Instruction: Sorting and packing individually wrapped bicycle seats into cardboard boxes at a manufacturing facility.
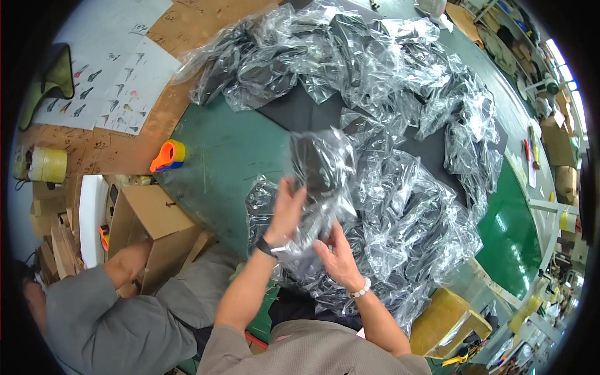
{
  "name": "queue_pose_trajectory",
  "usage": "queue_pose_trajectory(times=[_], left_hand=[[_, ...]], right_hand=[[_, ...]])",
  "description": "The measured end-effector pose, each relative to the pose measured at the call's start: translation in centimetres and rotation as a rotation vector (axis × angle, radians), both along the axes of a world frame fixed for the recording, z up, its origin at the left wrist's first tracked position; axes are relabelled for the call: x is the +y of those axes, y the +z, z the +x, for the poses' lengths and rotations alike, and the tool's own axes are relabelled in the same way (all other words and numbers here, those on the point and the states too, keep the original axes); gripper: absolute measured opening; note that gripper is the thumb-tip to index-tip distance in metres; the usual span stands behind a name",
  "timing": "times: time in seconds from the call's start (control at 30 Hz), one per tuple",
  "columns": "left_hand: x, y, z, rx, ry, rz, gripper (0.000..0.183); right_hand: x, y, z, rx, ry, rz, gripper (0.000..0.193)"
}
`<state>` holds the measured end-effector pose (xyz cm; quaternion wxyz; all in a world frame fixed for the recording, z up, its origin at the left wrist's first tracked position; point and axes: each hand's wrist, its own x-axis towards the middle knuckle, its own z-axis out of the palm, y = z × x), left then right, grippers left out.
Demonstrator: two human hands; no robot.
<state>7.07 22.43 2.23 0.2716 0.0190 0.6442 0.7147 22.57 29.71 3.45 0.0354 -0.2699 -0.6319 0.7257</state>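
Note:
A black item in a clear plastic bag (322,164) is held up over the near side of the green table. My left hand (289,212), a dark band at its wrist, grips the bag's left side. My right hand (339,259), with a pale bead bracelet, holds the bag's loose lower end between thumb and fingers. What the black item is cannot be told through the shiny film. Just right of my hands lies a heap of similar bagged black items (406,212). Another bagged item (259,200) rests beside my left hand.
More bagged items (350,50) cover the table's far side, partly over a black sheet (306,109). An orange tape dispenser (170,155) stands at the left edge. A co-worker's arm (128,262) reaches into a cardboard box (156,215). A large yellow tape roll (447,322) is at lower right.

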Motion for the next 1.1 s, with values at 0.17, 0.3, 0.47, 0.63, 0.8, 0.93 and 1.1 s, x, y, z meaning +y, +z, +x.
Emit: queue_pose_trajectory(times=[0.17, 0.3, 0.47, 0.63, 0.8, 0.93, 1.1], left_hand=[[3.9, -4.1, -11.8, 0.353, -0.051, -0.432, 0.054], [3.5, -13.6, -18.0, 0.486, -0.094, -0.543, 0.063], [6.5, -13.4, -13.8, 0.532, -0.14, -0.629, 0.064], [3.8, -11.3, -12.0, 0.517, -0.164, -0.651, 0.068], [2.5, -3.9, -4.8, 0.671, -0.006, -0.503, 0.039], [1.5, -0.8, 2.0, 0.608, -0.013, -0.434, 0.024], [4.0, 2.5, 8.1, 0.544, -0.163, -0.283, 0.019]], right_hand=[[2.7, -1.5, 1.5, -0.048, -0.142, 0.021, 0.044], [6.0, -0.8, 2.4, -0.116, -0.124, 0.204, 0.03], [20.0, -0.5, 3.0, -0.172, -0.423, 0.669, 0.023], [37.9, -9.6, 2.2, -0.437, -0.5, 1.368, 0.052], [40.1, -13.9, 1.6, -0.971, -0.197, 1.529, 0.063], [39.6, -16.6, 1.2, -0.852, -0.363, 1.407, 0.06], [40.2, -13.0, 3.6, -0.807, -0.404, 1.312, 0.053]])
